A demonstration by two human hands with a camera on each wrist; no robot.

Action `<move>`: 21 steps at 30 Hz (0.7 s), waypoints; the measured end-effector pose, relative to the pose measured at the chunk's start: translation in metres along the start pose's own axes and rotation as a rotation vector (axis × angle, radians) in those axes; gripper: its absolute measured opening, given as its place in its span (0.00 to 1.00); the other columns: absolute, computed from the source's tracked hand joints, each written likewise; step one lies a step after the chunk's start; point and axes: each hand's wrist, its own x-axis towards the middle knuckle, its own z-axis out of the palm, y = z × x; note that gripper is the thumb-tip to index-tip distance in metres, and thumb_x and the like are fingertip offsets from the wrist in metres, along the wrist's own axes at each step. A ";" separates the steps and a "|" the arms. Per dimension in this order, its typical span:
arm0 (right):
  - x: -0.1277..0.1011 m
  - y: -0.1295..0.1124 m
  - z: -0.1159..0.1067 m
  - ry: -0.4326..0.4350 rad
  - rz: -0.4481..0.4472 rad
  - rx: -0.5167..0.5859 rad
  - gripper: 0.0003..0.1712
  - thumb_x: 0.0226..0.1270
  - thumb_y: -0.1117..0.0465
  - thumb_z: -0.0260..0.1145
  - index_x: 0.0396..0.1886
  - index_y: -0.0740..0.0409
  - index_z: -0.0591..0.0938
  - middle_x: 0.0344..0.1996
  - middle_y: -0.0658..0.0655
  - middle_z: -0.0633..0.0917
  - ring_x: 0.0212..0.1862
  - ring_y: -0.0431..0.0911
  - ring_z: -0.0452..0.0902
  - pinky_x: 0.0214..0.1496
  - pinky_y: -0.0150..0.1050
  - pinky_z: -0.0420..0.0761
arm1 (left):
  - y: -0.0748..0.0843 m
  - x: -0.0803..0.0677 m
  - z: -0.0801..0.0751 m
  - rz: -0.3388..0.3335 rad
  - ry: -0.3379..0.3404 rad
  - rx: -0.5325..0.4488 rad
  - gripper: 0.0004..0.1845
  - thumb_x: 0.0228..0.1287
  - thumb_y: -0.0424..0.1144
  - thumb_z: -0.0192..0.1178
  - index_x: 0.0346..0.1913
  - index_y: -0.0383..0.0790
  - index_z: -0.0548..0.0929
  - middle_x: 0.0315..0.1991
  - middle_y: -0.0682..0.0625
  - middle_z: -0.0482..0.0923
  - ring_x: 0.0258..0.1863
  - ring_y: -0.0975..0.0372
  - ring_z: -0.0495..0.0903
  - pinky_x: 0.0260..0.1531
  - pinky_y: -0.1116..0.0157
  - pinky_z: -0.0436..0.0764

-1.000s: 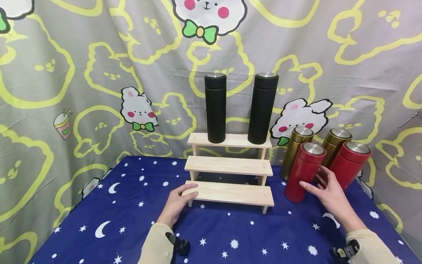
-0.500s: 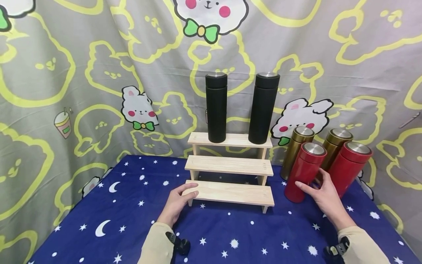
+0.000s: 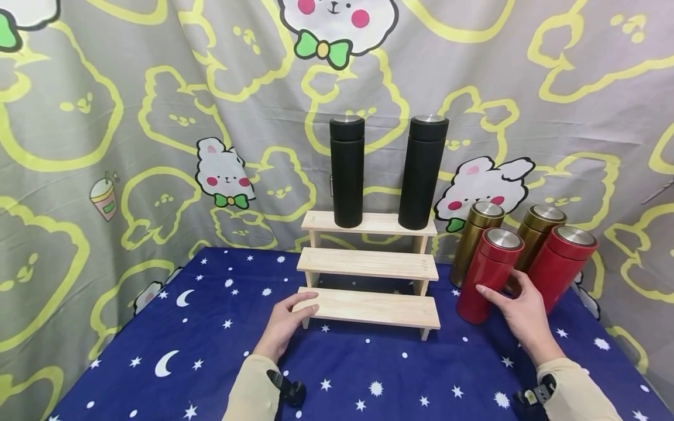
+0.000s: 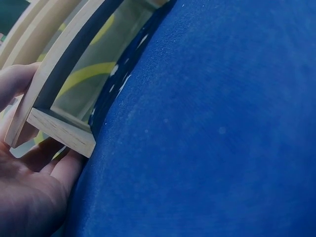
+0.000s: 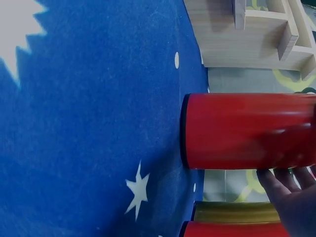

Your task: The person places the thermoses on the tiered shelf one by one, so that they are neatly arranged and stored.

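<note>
A pale wooden three-step display stand (image 3: 368,307) stands on the starry blue cloth. My left hand (image 3: 281,327) grips the left end of its lowest step; in the left wrist view the thumb lies over the board and the fingers (image 4: 69,170) curl beneath its end. To the right, my right hand (image 3: 521,313) holds the nearer red thermos bottle (image 3: 487,275), thumb across its front and fingers partly hidden at its far side. That bottle (image 5: 247,131) stands upright on the cloth. Two black thermos bottles, a left one (image 3: 347,175) and a right one (image 3: 423,175), occupy the top step.
A second red thermos (image 3: 560,266) stands just right of my right hand. Behind are two gold thermoses, one on the left (image 3: 468,245) and another (image 3: 534,228) on the right, partly covered. A patterned grey curtain (image 3: 284,105) hangs close behind the stand.
My right hand has shifted slightly left and settled around the nearer red thermos, its thumb moving across the front. The left hand stays on the stand; the bottles have not visibly moved.
</note>
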 end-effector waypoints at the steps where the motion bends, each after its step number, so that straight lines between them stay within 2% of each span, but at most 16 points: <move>1: 0.000 -0.001 0.000 0.006 0.000 -0.004 0.46 0.65 0.47 0.70 0.73 0.65 0.60 0.62 0.69 0.71 0.59 0.61 0.67 0.44 0.28 0.71 | -0.003 0.002 0.000 0.002 0.000 -0.004 0.19 0.58 0.38 0.71 0.53 0.40 0.86 0.63 0.39 0.72 0.57 0.50 0.73 0.57 0.52 0.69; 7: -0.001 -0.006 -0.003 0.010 0.000 -0.002 0.45 0.64 0.48 0.70 0.73 0.64 0.62 0.62 0.69 0.72 0.57 0.57 0.70 0.41 0.23 0.70 | -0.008 0.005 -0.001 0.006 0.008 0.001 0.19 0.57 0.40 0.72 0.53 0.42 0.86 0.63 0.40 0.72 0.57 0.50 0.73 0.57 0.52 0.68; 12: -0.004 -0.012 -0.006 0.034 -0.017 0.019 0.43 0.63 0.50 0.72 0.71 0.63 0.65 0.59 0.67 0.75 0.48 0.36 0.72 0.40 0.21 0.72 | -0.007 0.004 0.000 0.009 0.008 0.001 0.19 0.57 0.40 0.72 0.52 0.42 0.86 0.63 0.40 0.72 0.58 0.50 0.73 0.58 0.52 0.68; 14: -0.006 -0.016 -0.008 0.041 -0.024 0.021 0.43 0.63 0.50 0.72 0.71 0.62 0.65 0.57 0.64 0.76 0.46 0.32 0.71 0.40 0.22 0.73 | -0.008 0.004 -0.001 0.013 0.007 0.001 0.19 0.57 0.39 0.72 0.53 0.41 0.86 0.63 0.40 0.72 0.59 0.49 0.72 0.59 0.51 0.67; 15: -0.007 -0.019 -0.010 0.040 -0.026 0.020 0.43 0.63 0.50 0.72 0.71 0.62 0.65 0.56 0.63 0.76 0.46 0.31 0.71 0.40 0.22 0.73 | -0.003 0.001 0.000 0.013 0.007 0.000 0.19 0.58 0.38 0.71 0.53 0.40 0.86 0.63 0.39 0.72 0.59 0.49 0.72 0.59 0.51 0.67; 21: -0.012 -0.031 -0.015 0.039 -0.060 0.060 0.41 0.63 0.51 0.72 0.71 0.60 0.66 0.52 0.50 0.78 0.47 0.33 0.73 0.41 0.22 0.74 | -0.004 0.002 0.000 0.017 0.007 -0.005 0.19 0.58 0.37 0.71 0.52 0.39 0.86 0.63 0.38 0.72 0.60 0.48 0.71 0.59 0.51 0.67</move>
